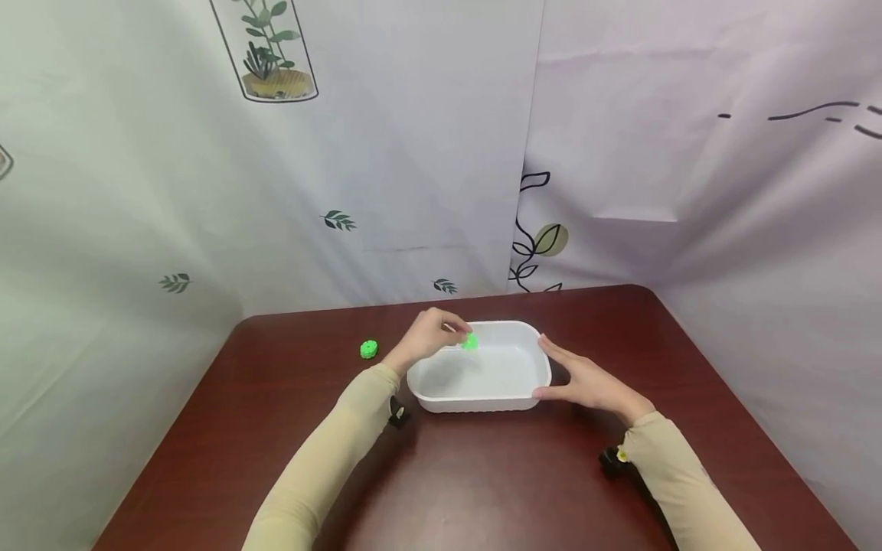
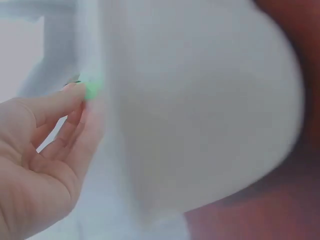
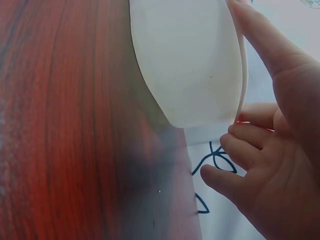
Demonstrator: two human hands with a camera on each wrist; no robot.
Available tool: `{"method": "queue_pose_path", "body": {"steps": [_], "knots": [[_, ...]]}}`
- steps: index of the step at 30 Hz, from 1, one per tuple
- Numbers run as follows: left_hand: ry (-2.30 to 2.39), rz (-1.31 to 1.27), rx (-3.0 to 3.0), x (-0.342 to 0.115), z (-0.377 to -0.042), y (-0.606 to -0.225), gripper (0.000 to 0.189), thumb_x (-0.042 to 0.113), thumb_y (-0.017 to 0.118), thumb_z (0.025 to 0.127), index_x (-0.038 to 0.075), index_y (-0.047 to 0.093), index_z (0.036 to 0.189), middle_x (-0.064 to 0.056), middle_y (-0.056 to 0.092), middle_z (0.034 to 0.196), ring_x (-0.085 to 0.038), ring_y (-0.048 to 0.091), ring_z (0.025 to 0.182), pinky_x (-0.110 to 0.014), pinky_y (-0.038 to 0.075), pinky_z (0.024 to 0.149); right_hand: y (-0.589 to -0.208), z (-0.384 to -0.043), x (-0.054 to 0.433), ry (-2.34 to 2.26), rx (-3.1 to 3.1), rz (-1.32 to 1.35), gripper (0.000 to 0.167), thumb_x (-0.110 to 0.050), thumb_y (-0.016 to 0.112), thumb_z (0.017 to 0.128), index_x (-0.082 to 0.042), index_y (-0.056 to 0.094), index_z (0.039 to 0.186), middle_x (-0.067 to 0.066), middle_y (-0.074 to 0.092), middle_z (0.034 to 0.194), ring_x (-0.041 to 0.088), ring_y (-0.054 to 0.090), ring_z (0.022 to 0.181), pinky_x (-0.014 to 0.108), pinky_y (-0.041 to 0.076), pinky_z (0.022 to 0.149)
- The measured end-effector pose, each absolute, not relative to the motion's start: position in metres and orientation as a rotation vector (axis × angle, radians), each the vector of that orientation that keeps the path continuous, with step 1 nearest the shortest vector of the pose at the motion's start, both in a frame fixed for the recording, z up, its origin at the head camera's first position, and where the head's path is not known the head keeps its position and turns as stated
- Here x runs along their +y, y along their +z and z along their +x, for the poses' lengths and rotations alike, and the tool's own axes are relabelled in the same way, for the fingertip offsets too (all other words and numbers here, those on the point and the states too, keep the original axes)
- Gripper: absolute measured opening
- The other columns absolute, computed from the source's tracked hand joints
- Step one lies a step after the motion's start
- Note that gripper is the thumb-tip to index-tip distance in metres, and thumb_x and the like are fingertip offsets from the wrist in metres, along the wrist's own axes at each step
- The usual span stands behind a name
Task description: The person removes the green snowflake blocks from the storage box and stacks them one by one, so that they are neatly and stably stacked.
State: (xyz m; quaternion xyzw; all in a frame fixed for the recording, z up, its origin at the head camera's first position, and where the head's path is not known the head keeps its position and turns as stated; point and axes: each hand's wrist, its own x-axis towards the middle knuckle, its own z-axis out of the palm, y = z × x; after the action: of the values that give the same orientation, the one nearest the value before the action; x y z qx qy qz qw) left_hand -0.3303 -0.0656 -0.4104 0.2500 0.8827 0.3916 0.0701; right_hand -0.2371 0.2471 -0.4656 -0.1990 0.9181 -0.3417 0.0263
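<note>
Over the far left part of a white rectangular basin (image 1: 482,402), my left hand (image 1: 429,337) pinches a small bright green piece (image 1: 470,342) between thumb and fingertips. In the left wrist view the same green piece (image 2: 92,88) is blurred beside the basin's rim, and its exact kind cannot be told. My right hand (image 1: 589,381) spans the basin's right end. Its thumb touches the near corner and its extended fingers touch the far corner. The right wrist view shows that hand (image 3: 280,145) spread along the basin's rim, the little finger apart from it.
Left of the basin, a small round green piece with a notched edge (image 1: 368,350) lies on the dark red-brown table (image 1: 475,482). White cloth with printed plants (image 1: 413,153) hangs behind the table and along its sides. Each wrist wears a small black device (image 1: 397,413).
</note>
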Motion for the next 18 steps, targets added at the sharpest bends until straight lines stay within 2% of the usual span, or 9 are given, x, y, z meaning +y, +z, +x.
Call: {"method": "queue_pose_path", "body": {"steps": [4,9,18], "knots": [[1.199,0.749,2.672,-0.070,-0.333,-0.389,0.012,0.016,0.074,0.093,0.015,0.080,0.104,0.001,0.074,0.106,-0.018,0.069,0.091,-0.033,0.056,0.078,-0.464,-0.238,0.247,-1.044,2.837,-0.605,0.111,-0.059,0.079,0.078,-0.007,0.025,0.160,0.016,0.024,0.164,0.039,0.029,0.147,0.059,0.031,0.112],[1.273,0.805,2.654,-0.073,-0.337,-0.364,0.015,0.015,0.072,0.094,0.013,0.079,0.108,-0.003,0.072,0.117,-0.019,0.069,0.100,-0.038,0.056,0.084,-0.460,-0.239,0.250,-1.031,2.847,-0.585,0.111,-0.058,0.080,0.078,-0.007,0.024,0.160,0.016,0.024,0.164,0.040,0.028,0.147,0.061,0.031,0.112],[1.286,0.795,2.702,-0.098,-0.342,-0.354,0.018,0.012,0.071,0.095,0.008,0.078,0.111,-0.007,0.073,0.114,-0.023,0.070,0.104,-0.042,0.055,0.091,-0.464,-0.238,0.247,-1.041,2.824,-0.583,0.111,-0.059,0.080,0.078,-0.008,0.024,0.160,0.016,0.024,0.164,0.041,0.028,0.147,0.061,0.030,0.112]]}}
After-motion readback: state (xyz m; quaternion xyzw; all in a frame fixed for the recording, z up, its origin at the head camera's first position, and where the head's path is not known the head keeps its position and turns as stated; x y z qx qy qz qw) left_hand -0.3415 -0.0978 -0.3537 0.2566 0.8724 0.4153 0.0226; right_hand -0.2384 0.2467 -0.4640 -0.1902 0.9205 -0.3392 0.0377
